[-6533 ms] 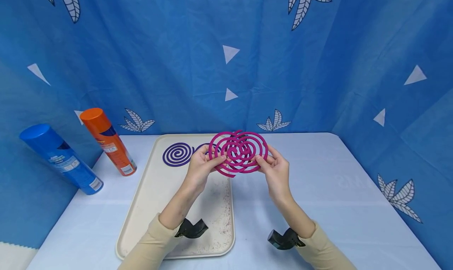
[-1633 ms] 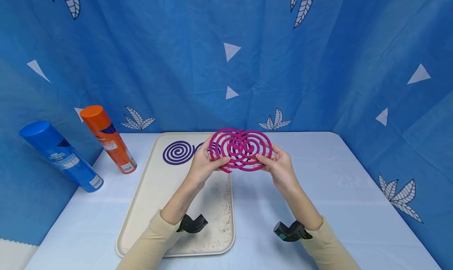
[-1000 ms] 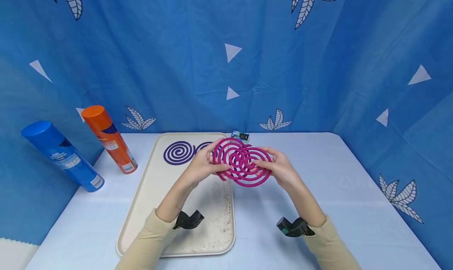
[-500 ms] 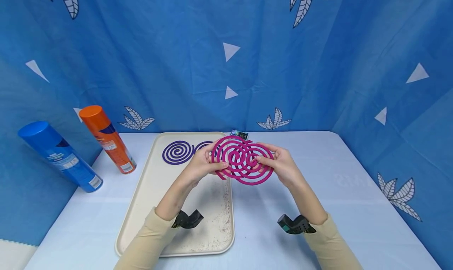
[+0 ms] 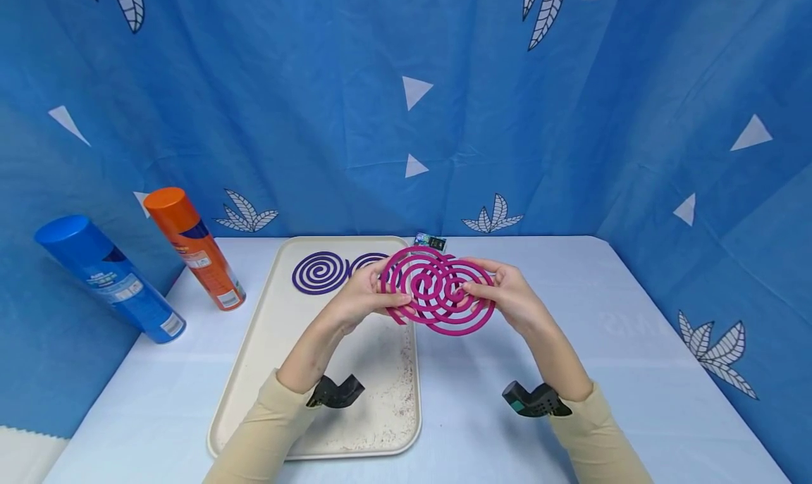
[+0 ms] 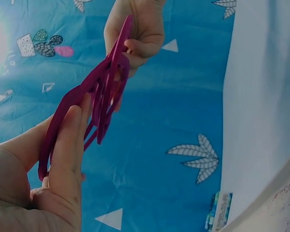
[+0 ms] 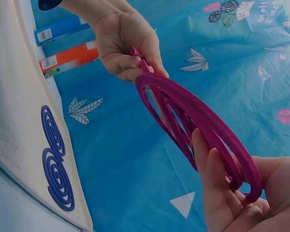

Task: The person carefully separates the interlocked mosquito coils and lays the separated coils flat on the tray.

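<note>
In the head view, two magenta mosquito coils (image 5: 423,284) are held up over the tray's right edge, overlapping and interlaced. My left hand (image 5: 357,295) pinches their left side between thumb and fingers. On the right side, my right hand (image 5: 512,299) pinches the rings, its thumb near one spiral's centre. The left wrist view shows the magenta coils (image 6: 104,92) nearly edge-on, the rings spread a little apart. In the right wrist view the coils (image 7: 193,108) stretch between both hands. Fingers behind the rings are partly hidden.
A cream tray (image 5: 317,427) lies beneath, with purple coils (image 5: 319,272) at its far end, partly behind the left hand. Blue (image 5: 120,287) and orange (image 5: 199,258) spray cans stand at left. A small printed packet (image 5: 430,242) lies behind the magenta coils. Blue curtain (image 5: 406,118) encloses the table.
The magenta coils have come down and tilted, uncovering the packet behind. Their centres sit farther apart than several seconds ago. The right hand has shifted slightly right; both hands keep their hold.
</note>
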`<state>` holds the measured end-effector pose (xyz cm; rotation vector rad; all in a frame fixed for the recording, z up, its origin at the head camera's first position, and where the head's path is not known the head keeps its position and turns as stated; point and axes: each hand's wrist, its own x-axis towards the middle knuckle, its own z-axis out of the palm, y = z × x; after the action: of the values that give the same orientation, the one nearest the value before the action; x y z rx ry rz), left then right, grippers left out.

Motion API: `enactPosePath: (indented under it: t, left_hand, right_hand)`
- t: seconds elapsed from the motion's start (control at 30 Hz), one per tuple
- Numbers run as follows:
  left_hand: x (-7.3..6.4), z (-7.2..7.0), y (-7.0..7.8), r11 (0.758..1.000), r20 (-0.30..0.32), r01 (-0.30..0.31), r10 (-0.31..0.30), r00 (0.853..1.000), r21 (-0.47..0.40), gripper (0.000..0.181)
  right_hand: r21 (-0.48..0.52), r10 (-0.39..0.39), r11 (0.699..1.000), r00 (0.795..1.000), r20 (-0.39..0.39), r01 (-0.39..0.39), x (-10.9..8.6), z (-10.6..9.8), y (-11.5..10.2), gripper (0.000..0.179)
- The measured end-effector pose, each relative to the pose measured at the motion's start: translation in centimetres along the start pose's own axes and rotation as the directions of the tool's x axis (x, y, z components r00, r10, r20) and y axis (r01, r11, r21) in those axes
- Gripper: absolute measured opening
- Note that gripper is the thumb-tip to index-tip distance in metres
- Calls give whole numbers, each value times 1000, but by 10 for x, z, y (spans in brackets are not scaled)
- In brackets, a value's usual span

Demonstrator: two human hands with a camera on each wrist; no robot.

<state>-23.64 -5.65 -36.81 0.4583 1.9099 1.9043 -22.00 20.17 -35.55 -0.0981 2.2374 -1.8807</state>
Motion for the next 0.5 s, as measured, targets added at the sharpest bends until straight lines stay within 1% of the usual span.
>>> enactPosePath:
  t: [0.13,0.23,0.37,0.43,0.5]
  left_hand:
    - [-2,1,1,1000,19,21,-21,1000,-11,69]
    - [-3,1,3,999,56,36,-35,998,-12,68]
    - [-5,-2,4,999,126,46,-45,991,-1,70]
    - [-5,-4,5,999,169,46,-46,985,5,70]
    - [-6,-6,6,999,207,44,-45,977,8,69]
  right_hand:
    - [-26,-6,1000,1000,27,7,-1,-4,-1,57]
    - [-58,-9,998,998,59,13,-2,-8,-1,57]
    - [-105,-25,994,990,139,40,-4,-15,-3,57]
    - [-112,-36,992,980,195,58,-4,-19,-3,57]
    - [-113,-37,992,971,235,65,-4,-22,-3,58]
